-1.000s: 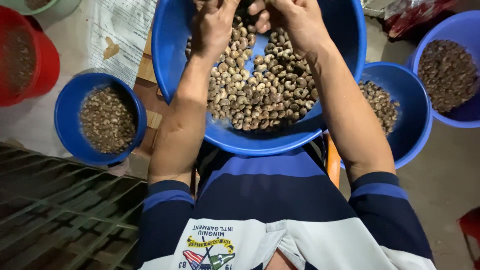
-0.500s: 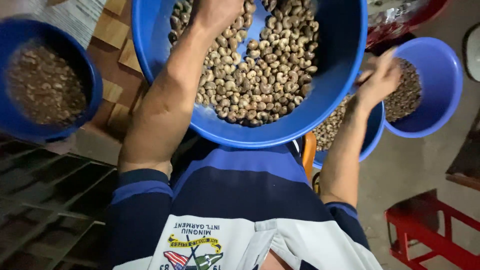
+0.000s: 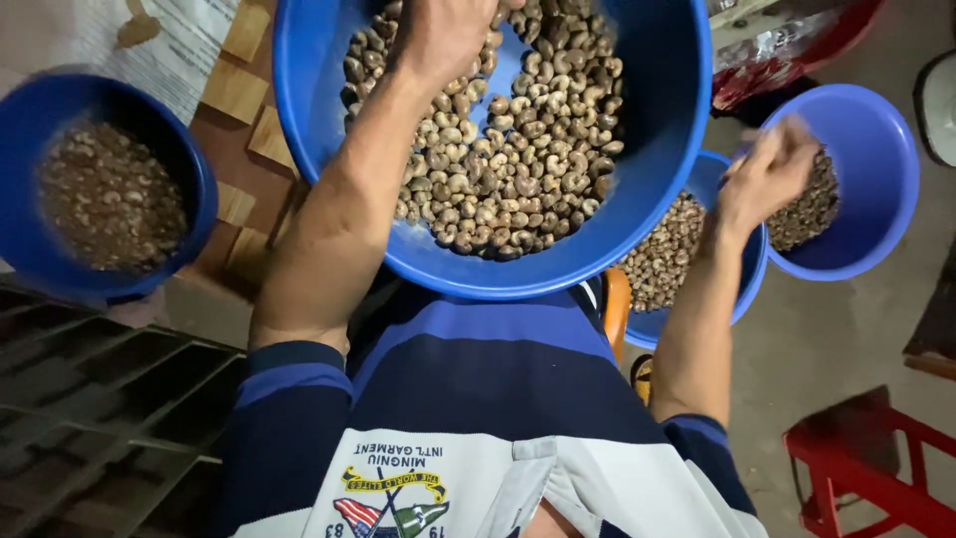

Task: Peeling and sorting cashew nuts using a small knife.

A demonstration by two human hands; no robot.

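A big blue basin [image 3: 652, 149] rests on my lap, heaped with curved brown cashew nuts [image 3: 508, 164]. My left hand [image 3: 448, 30] lies in the nuts at the basin's far side; its fingers run off the top of the frame. My right hand [image 3: 767, 169] is stretched out to the right, blurred, over the rim of a small blue bowl [image 3: 876, 199] of darker nuts; I cannot tell whether it holds anything. Under the basin's right edge sits another blue bowl [image 3: 742, 289] with pale nuts.
A further blue bowl [image 3: 194, 179] of small kernels stands at the left on wooden tiles. A dark metal grate [image 3: 110, 418] lies at the lower left. A red stool frame [image 3: 876, 478] stands at the lower right, and a red plastic-wrapped bag [image 3: 797, 50] at the upper right.
A second ago both hands worked together in the big basin. My right hand then swung out right to the small bowl and now hovers slightly further over it; the view shifted.
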